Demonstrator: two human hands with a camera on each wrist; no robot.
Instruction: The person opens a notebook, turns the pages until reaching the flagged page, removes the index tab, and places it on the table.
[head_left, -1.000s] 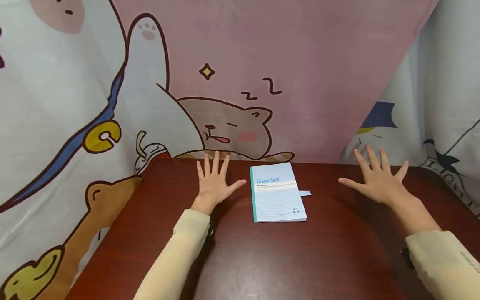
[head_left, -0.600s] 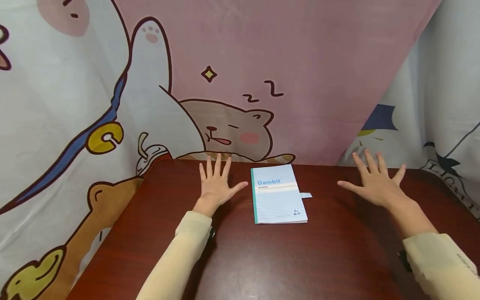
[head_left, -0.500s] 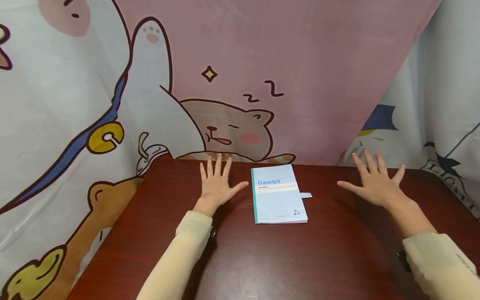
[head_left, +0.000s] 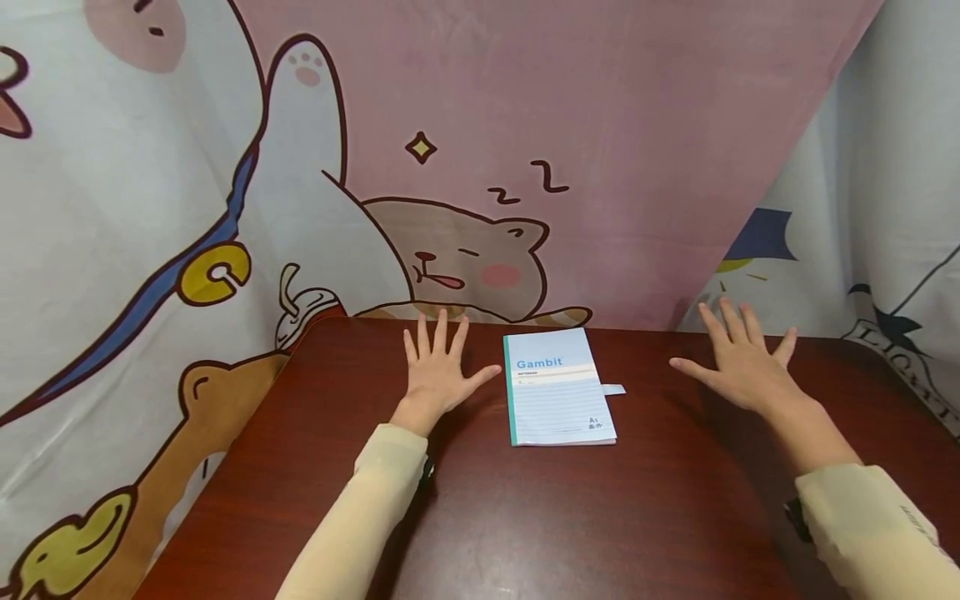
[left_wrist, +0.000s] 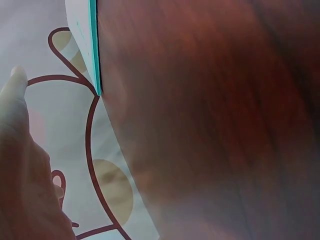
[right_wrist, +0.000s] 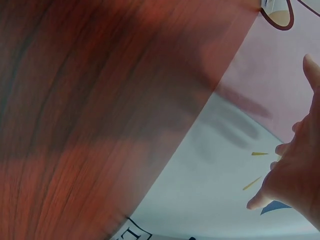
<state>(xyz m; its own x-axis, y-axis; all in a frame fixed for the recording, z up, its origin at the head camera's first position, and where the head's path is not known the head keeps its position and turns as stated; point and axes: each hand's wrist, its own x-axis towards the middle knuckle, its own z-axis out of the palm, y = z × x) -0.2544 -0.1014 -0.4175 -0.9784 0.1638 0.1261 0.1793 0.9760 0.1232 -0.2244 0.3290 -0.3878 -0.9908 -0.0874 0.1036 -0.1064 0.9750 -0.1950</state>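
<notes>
A white and pale blue notebook (head_left: 561, 400) marked "Gambit" lies closed on the table, its teal spine toward my left hand. From its right side sticks out a small pale tab (head_left: 613, 389). My left hand (head_left: 437, 375), fingers spread, is just left of the notebook, the thumb pointing at the spine. Farther off on the right, my right hand (head_left: 746, 367) also has its fingers spread and holds nothing. In the left wrist view the notebook's teal spine (left_wrist: 94, 47) shows at the top, beyond the thumb.
The dark red wooden table (head_left: 562, 517) runs back to a cloth backdrop (head_left: 637, 167) printed with cartoon animals. More white cloth (head_left: 900, 167) hangs on the right side. Dark wristbands show under both cream sleeves (head_left: 360, 517).
Both hands have shifted slightly inward, the right a little leftward and the left a little rightward. The whole head view has drifted slightly. The notebook stays where it lies.
</notes>
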